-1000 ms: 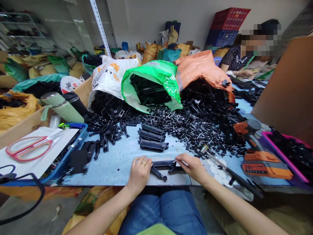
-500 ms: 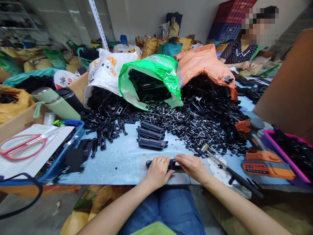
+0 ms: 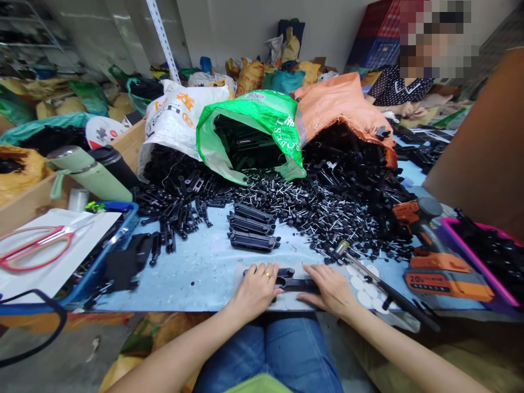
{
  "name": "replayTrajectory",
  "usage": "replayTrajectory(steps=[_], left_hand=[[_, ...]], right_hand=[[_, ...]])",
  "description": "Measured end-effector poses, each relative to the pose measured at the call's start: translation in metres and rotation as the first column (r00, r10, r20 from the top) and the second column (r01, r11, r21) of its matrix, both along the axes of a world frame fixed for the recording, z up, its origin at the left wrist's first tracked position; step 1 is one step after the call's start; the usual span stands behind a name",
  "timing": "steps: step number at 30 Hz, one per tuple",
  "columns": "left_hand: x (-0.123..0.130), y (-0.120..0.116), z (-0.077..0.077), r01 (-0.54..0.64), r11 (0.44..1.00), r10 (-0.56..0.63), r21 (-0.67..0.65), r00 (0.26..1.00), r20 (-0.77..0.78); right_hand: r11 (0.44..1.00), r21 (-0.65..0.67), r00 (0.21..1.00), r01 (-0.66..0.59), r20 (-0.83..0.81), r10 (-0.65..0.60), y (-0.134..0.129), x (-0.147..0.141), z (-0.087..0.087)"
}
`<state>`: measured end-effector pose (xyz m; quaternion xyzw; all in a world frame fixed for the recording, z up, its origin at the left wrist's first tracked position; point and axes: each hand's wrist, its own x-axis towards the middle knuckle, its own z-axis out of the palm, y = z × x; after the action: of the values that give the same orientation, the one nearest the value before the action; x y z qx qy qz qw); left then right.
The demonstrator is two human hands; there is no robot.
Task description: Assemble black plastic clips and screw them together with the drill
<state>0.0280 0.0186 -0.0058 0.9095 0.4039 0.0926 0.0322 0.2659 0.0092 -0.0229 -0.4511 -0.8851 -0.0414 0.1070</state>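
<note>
Left hand (image 3: 257, 289) grips the black part (image 3: 298, 284) at the blue table's (image 3: 213, 259) near edge; right hand (image 3: 331, 288) straddles its other end, grip unclear. Probably light, stiff, smooth; best held at both ends.

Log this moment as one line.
left hand: over black parts | right hand: at their right end | hammer: on table, right of hands

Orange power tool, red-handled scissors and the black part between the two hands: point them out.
Orange power tool (image 3: 440, 262): head view, on its orange base.
Red-handled scissors (image 3: 36, 245): head view, on a handle.
Black part (image 3: 301, 285): head view, on its exposed middle.
</note>
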Motion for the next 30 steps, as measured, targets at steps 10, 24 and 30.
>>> replayTrajectory(steps=[10, 24, 30], left_hand=[[-0.033, -0.032, 0.067, 0.234, 0.963, -0.099, -0.132, 0.766, 0.635], [-0.046, -0.003, 0.001, -0.214, 0.929, 0.115, 0.301, 0.942, 0.316], [-0.052, 0.002, -0.027, -0.206, 0.939, 0.198, 0.277, 0.978, 0.059]], right_hand=[[0.819, -0.203, 0.72, -0.537, -0.615, 0.321, -0.016, -0.045, 0.095], [0.984, -0.162, 0.938, -0.074, -0.347, 0.014, 0.119, -0.143, 0.035], [0.938, -0.189, 0.957, -0.29, -0.074, 0.281, 0.166, -0.159, 0.025]])
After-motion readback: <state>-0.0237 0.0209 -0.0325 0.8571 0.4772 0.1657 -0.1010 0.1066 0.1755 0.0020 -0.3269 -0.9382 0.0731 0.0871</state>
